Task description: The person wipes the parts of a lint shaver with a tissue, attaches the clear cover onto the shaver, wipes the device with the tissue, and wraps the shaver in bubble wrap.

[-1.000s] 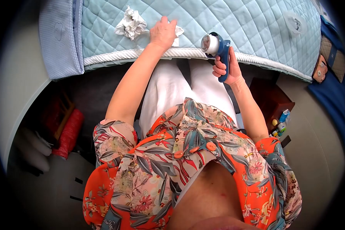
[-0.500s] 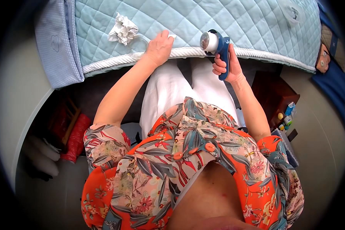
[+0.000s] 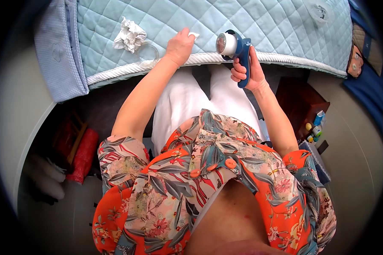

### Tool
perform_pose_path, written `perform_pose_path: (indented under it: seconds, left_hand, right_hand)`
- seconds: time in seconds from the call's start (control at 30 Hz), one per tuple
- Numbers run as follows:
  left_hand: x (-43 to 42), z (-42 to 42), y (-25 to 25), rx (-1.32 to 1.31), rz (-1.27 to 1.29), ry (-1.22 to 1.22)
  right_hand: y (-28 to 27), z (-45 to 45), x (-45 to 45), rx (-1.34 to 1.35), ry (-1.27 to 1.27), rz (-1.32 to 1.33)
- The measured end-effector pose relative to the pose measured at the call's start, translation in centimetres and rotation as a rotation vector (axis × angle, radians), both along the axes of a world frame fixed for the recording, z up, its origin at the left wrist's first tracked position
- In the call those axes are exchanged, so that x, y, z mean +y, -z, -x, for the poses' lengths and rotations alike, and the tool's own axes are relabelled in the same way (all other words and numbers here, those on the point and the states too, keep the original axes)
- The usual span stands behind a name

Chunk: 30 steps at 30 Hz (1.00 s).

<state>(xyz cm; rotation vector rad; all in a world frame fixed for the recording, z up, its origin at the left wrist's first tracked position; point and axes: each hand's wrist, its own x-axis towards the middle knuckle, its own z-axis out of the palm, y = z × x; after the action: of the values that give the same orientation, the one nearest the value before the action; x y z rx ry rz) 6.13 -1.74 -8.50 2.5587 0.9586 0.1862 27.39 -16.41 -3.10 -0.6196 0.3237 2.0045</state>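
My left hand (image 3: pixel 179 46) is closed over the quilted bed cover, pinching a small piece of white tissue (image 3: pixel 194 35) whose end shows past the fingers. To its left lies a crumpled white tissue (image 3: pixel 130 35), with a clear round plastic piece (image 3: pixel 148 54) beside it at the bed's edge. My right hand (image 3: pixel 252 73) is wrapped round the dark blue handle of a lint shaver (image 3: pixel 244 59). The shaver's white round head, with its metal mesh face, points left and stands above the white piping of the cover.
The light blue quilted cover (image 3: pixel 225 17) spans the top, with a clear plastic item (image 3: pixel 320 13) at its right. Folded blue-grey fabric (image 3: pixel 57 55) hangs at the left. Below right stands a dark red cabinet (image 3: pixel 300 106) near small bottles (image 3: pixel 315 129); a red roll (image 3: pixel 83 155) is lower left.
My left hand has moved off the clear round piece's side, and the tissue piece now shows at its fingertips. The shaver has shifted slightly left in my right hand. The view has shifted a little.
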Motion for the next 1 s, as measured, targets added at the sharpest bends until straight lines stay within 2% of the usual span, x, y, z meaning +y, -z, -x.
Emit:
perform_pose_path:
  seconds: [0.1, 0.2, 0.3, 0.4, 0.6, 0.77, 0.87, 1.0]
  left_hand:
    - [-0.6, 1.7, 0.5, 0.087, 0.163, 0.039]
    - [-0.2, 0.8, -4.8, -0.291, 0.303, -0.175]
    - [-0.6, -1.2, -10.2, -0.514, 0.266, -0.255]
    - [-0.9, -3.1, -11.8, -0.523, 0.112, -0.124]
    - [-1.0, -3.0, -12.3, -0.334, 0.043, 0.024]
    - [-3.0, -2.0, -12.7, -0.367, 0.011, 0.017]
    - [-4.1, -1.5, -11.8, -0.368, -0.01, 0.054]
    - [-4.4, -0.9, -11.7, -0.421, 0.03, 0.02]
  right_hand:
    - [-0.7, -0.2, 0.6, -0.116, -0.043, 0.018]
    - [-1.5, 0.1, 1.3, -0.226, -0.055, 0.026]
    - [-2.2, 0.8, 1.9, -0.27, -0.062, 0.032]
    - [-2.7, 1.2, 2.4, -0.291, -0.06, 0.065]
    - [-3.6, 1.1, 2.5, -0.447, -0.128, 0.105]
    - [-3.4, 1.2, 2.2, -0.438, -0.125, 0.08]
    - [-3.7, 1.1, 2.5, -0.311, -0.023, 0.069]
    - [-4.8, 0.8, 3.4, -0.324, -0.061, -0.043]
